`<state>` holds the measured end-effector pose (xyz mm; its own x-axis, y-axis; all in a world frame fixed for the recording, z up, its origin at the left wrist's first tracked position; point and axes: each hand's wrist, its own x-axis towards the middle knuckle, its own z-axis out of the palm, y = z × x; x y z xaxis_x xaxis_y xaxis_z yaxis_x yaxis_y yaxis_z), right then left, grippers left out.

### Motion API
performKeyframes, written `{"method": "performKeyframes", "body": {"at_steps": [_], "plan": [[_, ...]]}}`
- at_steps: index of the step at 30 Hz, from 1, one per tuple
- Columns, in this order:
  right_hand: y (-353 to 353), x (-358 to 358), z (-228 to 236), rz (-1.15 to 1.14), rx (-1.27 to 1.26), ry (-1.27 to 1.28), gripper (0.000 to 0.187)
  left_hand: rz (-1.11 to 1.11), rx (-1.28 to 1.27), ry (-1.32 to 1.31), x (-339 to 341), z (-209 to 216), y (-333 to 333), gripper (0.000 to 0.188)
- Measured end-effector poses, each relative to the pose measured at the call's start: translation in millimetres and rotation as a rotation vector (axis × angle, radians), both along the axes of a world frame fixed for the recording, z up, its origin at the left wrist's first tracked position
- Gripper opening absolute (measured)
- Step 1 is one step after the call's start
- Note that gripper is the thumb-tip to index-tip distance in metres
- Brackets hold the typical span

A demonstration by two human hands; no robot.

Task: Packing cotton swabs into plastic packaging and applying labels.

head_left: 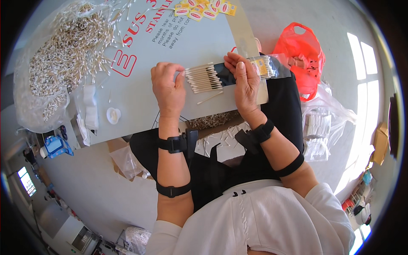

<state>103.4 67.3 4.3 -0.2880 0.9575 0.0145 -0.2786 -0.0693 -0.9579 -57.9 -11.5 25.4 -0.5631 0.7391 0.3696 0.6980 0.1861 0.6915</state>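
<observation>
A row of wooden cotton swabs (202, 78) lies side by side on the grey table, its right ends over a dark strip (225, 74). At the row's left ends is my left hand (168, 89), fingers curled and thumb near the forefinger; whatever they pinch is too small to make out. My right hand (245, 85) is held over the strip's right part with its fingers apart, nothing visible in them. Just right of it lies a clear packet of swabs (270, 67) with a yellow label. One loose swab (210, 97) rests nearer me, below the row.
A large clear bag of loose swabs (63, 55) stands at the left of the table (140, 102). Yellow-and-white labels (204, 9) are scattered at the far edge. A small white dish (113, 115) sits near the front edge. A red plastic bag (299, 55) is at the right.
</observation>
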Motion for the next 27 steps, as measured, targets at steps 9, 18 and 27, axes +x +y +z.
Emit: {"method": "performKeyframes", "body": {"at_steps": [9, 18, 27], "plan": [[-0.2, 0.5, 3.4, 0.034, -0.034, -0.005, 0.034, -0.299, -0.263, 0.285, 0.0, 6.1, 21.4, 0.017], [0.3, -1.1, 2.1, 0.024, -0.05, 0.027, 0.032, -0.265, -0.221, 0.216, 0.9, 12.4, 16.5, 0.018], [5.3, 1.8, -1.6, 0.036, -0.117, 0.087, 0.035, -0.476, -0.35, 0.07, 56.2, 34.5, -42.9, 0.019]]}}
